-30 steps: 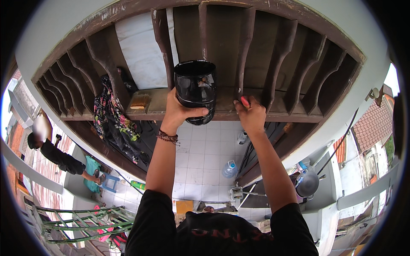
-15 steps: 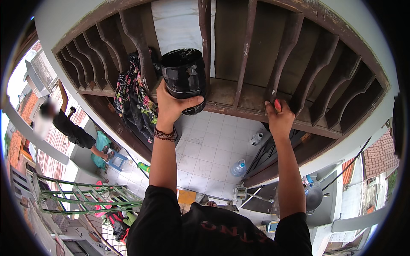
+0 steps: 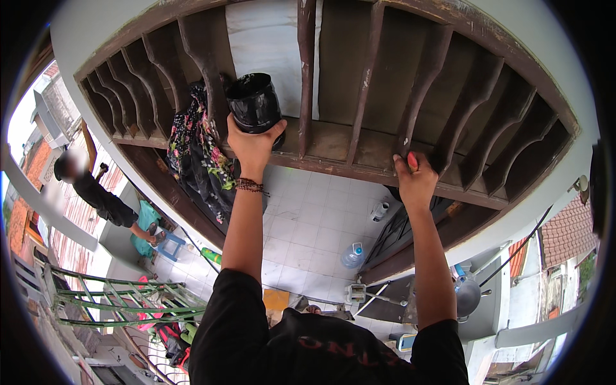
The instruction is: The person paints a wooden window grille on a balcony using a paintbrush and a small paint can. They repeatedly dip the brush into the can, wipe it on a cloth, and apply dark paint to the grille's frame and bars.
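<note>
Overhead, a dark brown wooden transom frame (image 3: pixel 359 151) with curved slats; below it, a white-tiled floor (image 3: pixel 308 218). My left hand (image 3: pixel 255 142) is raised and clamped around the bottom of a black plastic bag (image 3: pixel 254 102), which sits on the frame's ledge between two slats. My right hand (image 3: pixel 416 181) is closed on the ledge farther right, fingers wrapped over its edge. Flowered cloth (image 3: pixel 199 154) hangs just left of the bag. Also listed: green ladder (image 3: pixel 122 298), clear water bottle (image 3: pixel 352 255), another person (image 3: pixel 96 192) at far left.
</note>
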### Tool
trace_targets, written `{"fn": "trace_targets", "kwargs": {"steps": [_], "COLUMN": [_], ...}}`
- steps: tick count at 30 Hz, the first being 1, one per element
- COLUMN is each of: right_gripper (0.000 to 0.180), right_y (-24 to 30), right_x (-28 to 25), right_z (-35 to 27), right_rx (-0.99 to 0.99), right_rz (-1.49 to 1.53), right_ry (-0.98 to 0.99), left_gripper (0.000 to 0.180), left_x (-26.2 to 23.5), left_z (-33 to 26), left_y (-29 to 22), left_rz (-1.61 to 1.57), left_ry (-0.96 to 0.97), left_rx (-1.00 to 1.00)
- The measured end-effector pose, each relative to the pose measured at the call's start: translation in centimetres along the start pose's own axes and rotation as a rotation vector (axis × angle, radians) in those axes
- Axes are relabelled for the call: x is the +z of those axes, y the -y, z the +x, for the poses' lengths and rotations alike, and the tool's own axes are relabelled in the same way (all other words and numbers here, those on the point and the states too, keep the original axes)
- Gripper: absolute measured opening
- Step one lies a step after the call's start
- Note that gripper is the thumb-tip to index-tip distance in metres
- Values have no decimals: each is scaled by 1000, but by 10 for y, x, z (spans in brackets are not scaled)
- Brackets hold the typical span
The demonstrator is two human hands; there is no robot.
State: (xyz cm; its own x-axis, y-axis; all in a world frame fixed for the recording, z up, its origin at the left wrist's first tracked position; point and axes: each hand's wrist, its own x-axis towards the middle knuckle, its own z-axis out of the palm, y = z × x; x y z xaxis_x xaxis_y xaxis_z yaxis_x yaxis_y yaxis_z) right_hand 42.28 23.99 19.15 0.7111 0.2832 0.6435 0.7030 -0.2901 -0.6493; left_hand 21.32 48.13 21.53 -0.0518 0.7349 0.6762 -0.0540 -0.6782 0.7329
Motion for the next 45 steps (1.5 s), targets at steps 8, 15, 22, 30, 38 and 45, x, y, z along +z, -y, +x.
{"fn": "trace_targets", "kwargs": {"steps": [8, 15, 22, 30, 38, 45], "right_gripper": [23, 25, 28, 28, 36, 48], "right_y": [2, 4, 0, -1, -60, -227], "right_x": [2, 0, -1, -24, -91, -114], "right_z": [0, 5, 3, 0, -73, -244], "right_rx": [-41, -7, -43, -64, 375, 846], "right_rz": [2, -51, -29, 22, 215, 308], "right_ry": [-5, 16, 8, 96, 274, 238], "left_gripper": [67, 62, 66, 86, 88, 85], "left_x": [-30, 17, 44, 49, 60, 74], "left_z": [-24, -35, -35, -45, -54, -69], "left_y": [-40, -66, -40, -26, -22, -54], "left_rz": [-343, -683, -910, -910, -886, -834], "left_ry": [416, 686, 873, 930, 868, 797], "left_rx": [-49, -166, -413, -424, -477, -315]}}
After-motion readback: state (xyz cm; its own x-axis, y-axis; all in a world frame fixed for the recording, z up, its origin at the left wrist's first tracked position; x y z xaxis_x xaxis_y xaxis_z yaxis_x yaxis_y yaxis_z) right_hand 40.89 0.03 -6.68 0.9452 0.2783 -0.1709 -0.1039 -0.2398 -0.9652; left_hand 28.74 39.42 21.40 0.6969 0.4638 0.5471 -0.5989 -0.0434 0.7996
